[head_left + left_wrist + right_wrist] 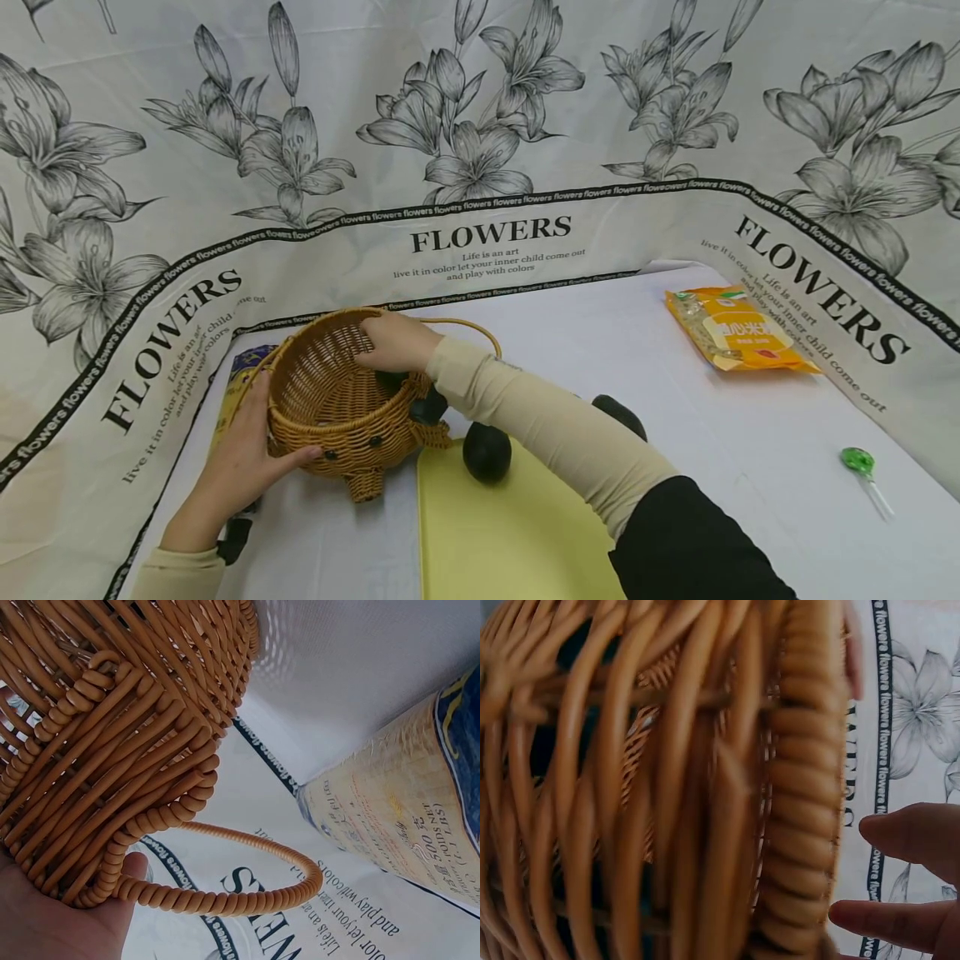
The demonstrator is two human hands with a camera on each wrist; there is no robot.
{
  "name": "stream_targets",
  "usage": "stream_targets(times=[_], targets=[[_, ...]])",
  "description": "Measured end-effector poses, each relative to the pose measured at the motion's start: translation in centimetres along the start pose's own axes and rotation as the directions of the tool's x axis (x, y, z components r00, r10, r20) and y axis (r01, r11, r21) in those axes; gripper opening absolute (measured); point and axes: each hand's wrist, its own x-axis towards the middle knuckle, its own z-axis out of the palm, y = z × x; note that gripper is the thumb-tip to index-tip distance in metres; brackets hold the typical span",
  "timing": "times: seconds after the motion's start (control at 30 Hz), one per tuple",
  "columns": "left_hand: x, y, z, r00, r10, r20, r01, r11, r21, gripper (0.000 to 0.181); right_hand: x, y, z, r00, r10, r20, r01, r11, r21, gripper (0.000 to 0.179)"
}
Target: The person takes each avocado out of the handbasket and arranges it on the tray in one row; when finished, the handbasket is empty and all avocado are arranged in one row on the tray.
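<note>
A brown wicker basket (pixel 330 425) with animal-like eyes and stubby feet stands at the left of the table. My left hand (pixel 243 454) grips its left side, thumb across the front; in the left wrist view the hand (pixel 67 930) holds a woven flap beside the looped handle (pixel 225 900). Over the basket's right part is my right hand (pixel 397 342). In the right wrist view two fingers (pixel 900 922) are extended and apart, with nothing between them. Dark green things (pixel 547 746) show through the weave inside. A dark avocado (pixel 487 452) lies on the yellow tray (pixel 457 533).
Another dark green oval thing (pixel 619 415) lies behind my right forearm. A blue and yellow package (pixel 397 802) stands left of the basket. Toward the right are an orange food packet (pixel 738 329) and a green lollipop (pixel 858 460). A flower-printed cloth (pixel 480 242) rises behind the table.
</note>
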Motion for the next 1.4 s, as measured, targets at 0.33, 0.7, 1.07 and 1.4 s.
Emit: stream_targets(times=[0.33,0.7,1.07,1.4], targets=[[0.0,-0.1,0.2,1.0,0.015,-0.019,-0.015,1.0,0.009,0.123,1.8,0.2,0.8,0.999,0.018,0.05,-0.02,0.999,0.028,0.018],[0.1,-0.1,0.2,0.999,0.018,-0.027,-0.018,1.0,0.0,0.123,2.4,0.0,1.0,0.993,0.046,0.112,-0.042,0.998,-0.037,0.02],[0.1,-0.3,0.2,1.0,0.015,-0.025,-0.015,1.0,-0.002,0.123,3.9,-0.2,2.0,0.932,0.046,0.359,0.035,0.976,-0.216,0.02],[0.2,-0.5,0.3,0.999,0.03,-0.037,-0.03,1.0,0.004,0.124,4.4,-0.2,1.6,0.901,0.028,0.433,0.084,0.968,-0.238,0.024]])
